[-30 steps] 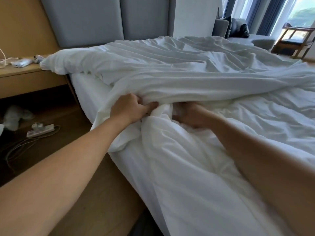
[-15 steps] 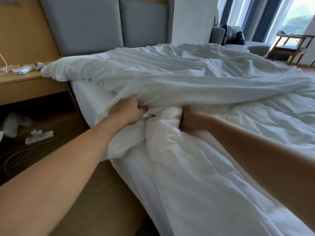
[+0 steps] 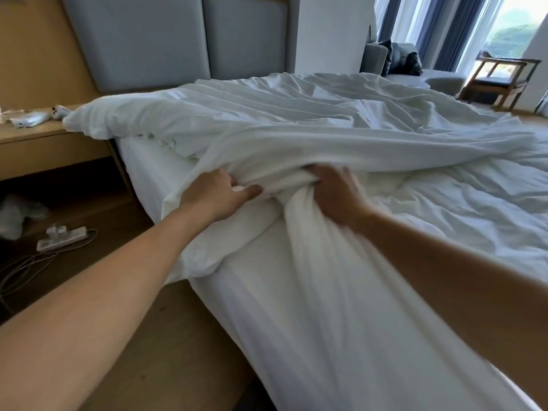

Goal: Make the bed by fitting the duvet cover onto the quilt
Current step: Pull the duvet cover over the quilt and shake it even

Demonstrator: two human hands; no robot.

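Cover [image 3: 341,149] lies bunched across the bed [image 3: 154,170], its gathered edge pinched near the bed's left side by both hands. The left hand [image 3: 213,197] has fingers [image 3: 250,191] curled into a fold; the right hand [image 3: 335,194], blurred, grips the bunch just beside it, fingers curled into cloth. The quilt [image 3: 341,307] trails from that bunch toward the viewer. To do this step well, I judge: keep both grips on one seam, draw the cover evenly over the quilt, and avoid trapping twisted layers.
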